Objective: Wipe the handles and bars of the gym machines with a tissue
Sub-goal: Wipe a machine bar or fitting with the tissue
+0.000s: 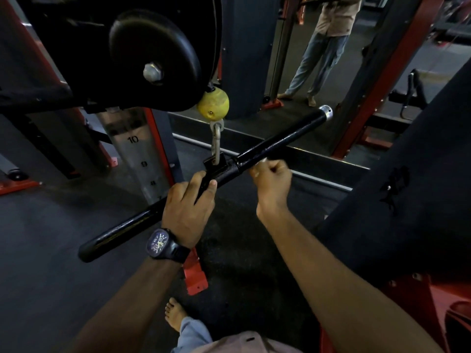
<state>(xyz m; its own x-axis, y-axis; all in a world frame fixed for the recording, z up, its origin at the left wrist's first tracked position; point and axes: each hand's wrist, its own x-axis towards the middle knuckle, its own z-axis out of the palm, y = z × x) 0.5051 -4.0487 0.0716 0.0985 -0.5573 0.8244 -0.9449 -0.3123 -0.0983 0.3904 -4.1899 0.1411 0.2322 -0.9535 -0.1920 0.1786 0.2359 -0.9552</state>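
Toward the left edge, a steel weight stack (pixel 137 149) shows the numbers 10 and 9, the lower ones too blurred to read; above it a round black pulley cover with a silver bolt (pixel 153 47) is cut off by the top of the frame; a long straight black metal bar (pixel 280 142) slants from lower left up to a chrome end cap (pixel 326 113), hanging above the dark floor (pixel 51 250); the left hand (pixel 187 210), with a black wristwatch (pixel 159 243), grips the bar just left of its centre bracket, fingers clamped round it and hiding that stretch; a scuffed yellow ball (pixel 213 106) sits over a grey metal link (pixel 216 142) hooked into the bracket; the right hand (pixel 272 182) is motion-blurred, fingers curled together against the bar, pinching what looks like a pale scrap of tissue (pixel 255 171), mostly hidden in the fist; a standing person (pixel 321 52) behind is cut off at the chest; a big black pad (pixel 407 200) blocks the right side.
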